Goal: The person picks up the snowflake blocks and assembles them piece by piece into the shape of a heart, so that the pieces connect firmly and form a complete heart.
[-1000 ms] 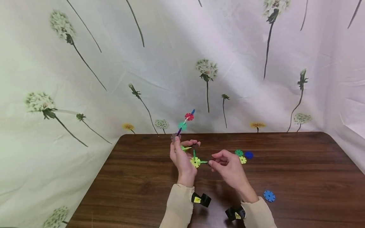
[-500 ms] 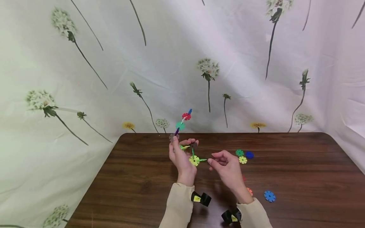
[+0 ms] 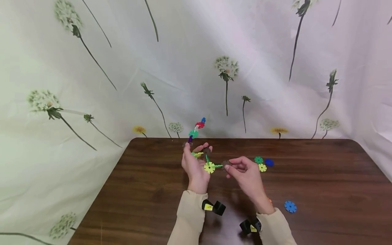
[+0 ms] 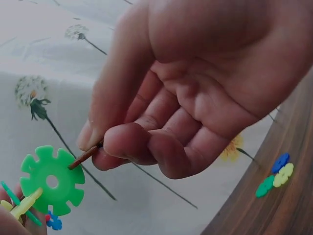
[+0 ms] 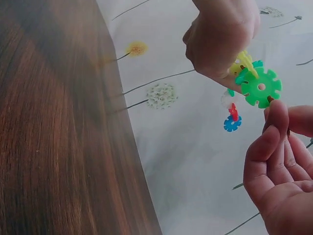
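Note:
A chain of notched interlocking plastic discs in several colours rises from my left hand (image 3: 196,166), its thumb and fingers holding it near the middle. At the upper end are a red disc (image 3: 200,125) and a blue disc (image 3: 203,120). The lower part turns right, through a yellow disc (image 3: 209,167) and a green disc (image 4: 53,181). My right hand (image 3: 247,177) pinches a brown disc (image 3: 226,165) between thumb and fingertips. In both wrist views the brown disc's edge meets the green disc's rim; the fingers hide most of it.
Loose green (image 3: 258,160), blue (image 3: 269,162) and yellow (image 3: 262,167) discs lie together right of my hands on the wooden table (image 3: 137,197). Another blue disc (image 3: 290,206) lies closer in. My right wrist partly covers an orange disc. A flower-printed cloth (image 3: 122,68) hangs behind.
The brown disc in my right hand has turned to show its face and stands against the green disc. The chain's upper end has shifted slightly left, and the head view has tilted slightly.

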